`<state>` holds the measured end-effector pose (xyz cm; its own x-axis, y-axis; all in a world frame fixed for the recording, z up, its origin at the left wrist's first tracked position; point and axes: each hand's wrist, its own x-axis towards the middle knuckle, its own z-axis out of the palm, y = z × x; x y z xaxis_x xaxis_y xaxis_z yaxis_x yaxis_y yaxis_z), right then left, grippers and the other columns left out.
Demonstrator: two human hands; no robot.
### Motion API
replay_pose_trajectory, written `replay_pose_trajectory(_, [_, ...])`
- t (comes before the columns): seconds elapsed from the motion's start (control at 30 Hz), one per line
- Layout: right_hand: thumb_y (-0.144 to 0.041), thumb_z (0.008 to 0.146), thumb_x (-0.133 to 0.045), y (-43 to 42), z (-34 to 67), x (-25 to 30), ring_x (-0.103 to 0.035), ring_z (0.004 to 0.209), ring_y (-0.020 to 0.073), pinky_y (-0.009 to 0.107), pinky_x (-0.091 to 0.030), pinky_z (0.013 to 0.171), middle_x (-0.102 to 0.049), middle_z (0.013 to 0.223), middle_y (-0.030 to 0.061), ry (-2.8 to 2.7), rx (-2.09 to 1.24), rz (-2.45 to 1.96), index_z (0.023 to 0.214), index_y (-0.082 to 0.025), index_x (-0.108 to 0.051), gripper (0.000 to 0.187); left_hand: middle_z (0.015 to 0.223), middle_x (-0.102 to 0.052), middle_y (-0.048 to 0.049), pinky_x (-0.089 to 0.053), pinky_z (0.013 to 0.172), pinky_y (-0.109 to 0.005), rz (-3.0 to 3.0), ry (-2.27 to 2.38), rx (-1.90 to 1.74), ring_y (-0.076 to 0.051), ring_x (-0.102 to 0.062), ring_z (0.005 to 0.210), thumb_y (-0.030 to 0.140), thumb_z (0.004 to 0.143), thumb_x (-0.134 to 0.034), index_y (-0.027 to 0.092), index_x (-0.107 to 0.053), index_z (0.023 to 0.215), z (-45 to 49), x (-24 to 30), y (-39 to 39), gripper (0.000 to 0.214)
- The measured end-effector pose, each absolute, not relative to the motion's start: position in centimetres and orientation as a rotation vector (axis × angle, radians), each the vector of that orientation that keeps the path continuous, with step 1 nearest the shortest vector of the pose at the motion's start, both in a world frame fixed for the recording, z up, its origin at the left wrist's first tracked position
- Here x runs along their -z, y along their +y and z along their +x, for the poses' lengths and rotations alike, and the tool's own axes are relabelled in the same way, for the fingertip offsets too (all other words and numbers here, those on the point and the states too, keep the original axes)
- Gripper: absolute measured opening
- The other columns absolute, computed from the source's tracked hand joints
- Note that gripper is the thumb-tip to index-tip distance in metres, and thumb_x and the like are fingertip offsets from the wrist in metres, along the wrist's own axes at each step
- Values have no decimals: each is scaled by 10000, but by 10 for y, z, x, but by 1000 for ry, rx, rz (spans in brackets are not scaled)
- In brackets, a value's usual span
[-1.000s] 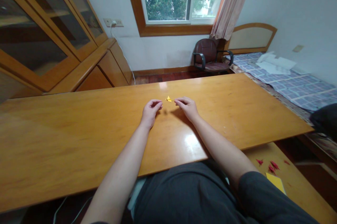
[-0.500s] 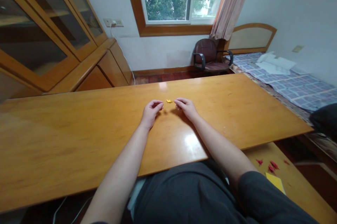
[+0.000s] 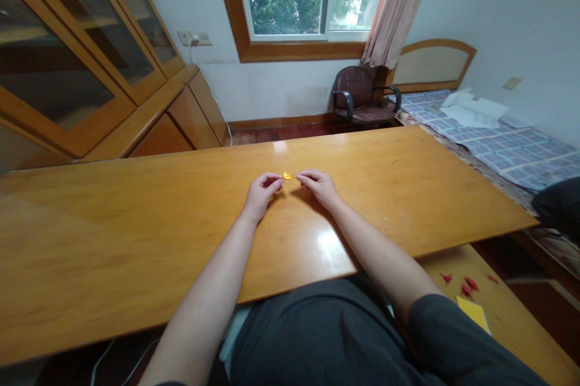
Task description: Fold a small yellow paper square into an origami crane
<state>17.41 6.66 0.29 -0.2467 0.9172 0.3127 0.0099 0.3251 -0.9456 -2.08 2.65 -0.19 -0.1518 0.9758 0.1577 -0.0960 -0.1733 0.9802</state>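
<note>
A tiny folded yellow paper piece (image 3: pixel 287 176) sits between my two hands, low over the middle of the long wooden table (image 3: pixel 136 217). My left hand (image 3: pixel 260 194) pinches its left end with curled fingers. My right hand (image 3: pixel 318 185) pinches its right end, fingers also curled. Both forearms reach forward from the near table edge. The paper's exact shape is too small to make out.
A lower wooden surface (image 3: pixel 507 313) at the right holds a yellow paper sheet (image 3: pixel 473 312) and several small red folded pieces (image 3: pixel 466 285). A glass-fronted wooden cabinet (image 3: pixel 81 72) stands at the left. A dark chair (image 3: pixel 360 96) and a bed (image 3: pixel 498 138) lie beyond the table.
My hands have drawn closer together. The yellow piece, held only by my right hand before, is now pinched by my left hand too.
</note>
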Motion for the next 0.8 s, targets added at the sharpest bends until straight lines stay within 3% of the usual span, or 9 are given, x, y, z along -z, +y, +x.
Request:
replay_pose_trajectory(0.37, [-435, 874, -692, 65, 174, -3, -593, 704, 155, 285, -454, 659, -676, 745, 42, -1744, -752, -800, 845, -206, -784, 248, 757, -682, -11, -516, 681, -252, 1275, 1219, -1525, -124, -624, 670, 403, 697, -793, 170, -687, 851, -21, 3, 28, 299])
replay_pose_trajectory(0.8, [-327, 899, -675, 63, 173, -4, -587, 710, 139, 278, -473, 679, -682, 821, 44, -1799, -669, -786, 905, -192, -757, 159, 822, -668, -29, -522, 698, -238, 1903, 1350, -1589, -130, -628, 747, 275, 866, -671, 191, -710, 839, -20, -7, 18, 97])
